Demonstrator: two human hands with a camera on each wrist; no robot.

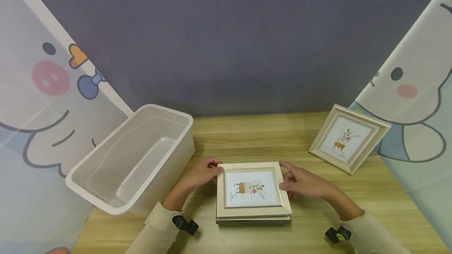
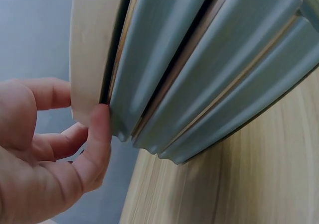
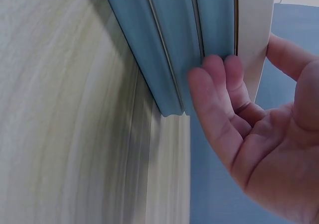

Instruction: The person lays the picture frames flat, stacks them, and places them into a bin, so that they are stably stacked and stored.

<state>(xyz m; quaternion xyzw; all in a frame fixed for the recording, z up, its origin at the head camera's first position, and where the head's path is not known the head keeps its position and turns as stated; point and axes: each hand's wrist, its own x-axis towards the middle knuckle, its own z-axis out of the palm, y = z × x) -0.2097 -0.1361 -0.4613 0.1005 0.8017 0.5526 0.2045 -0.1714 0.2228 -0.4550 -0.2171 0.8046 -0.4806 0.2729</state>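
A stack of picture frames lies in front of me on the wooden table. On top is a cream picture frame, its plant print turned sideways. My left hand pinches this frame's left edge, a fingertip tucked at the seam beneath it. At the opposite edge my right hand holds it, thumb against the cream side and curled fingertips at its underside, against the frames below. Several blue-grey frames make up the lower stack, mostly hidden from above; their edges show in both wrist views.
An open white plastic bin stands to the left of the stack. Another cream picture frame with a plant print stands tilted at the right rear. A dark grey wall rises behind the wooden table, with cartoon-printed panels on both sides.
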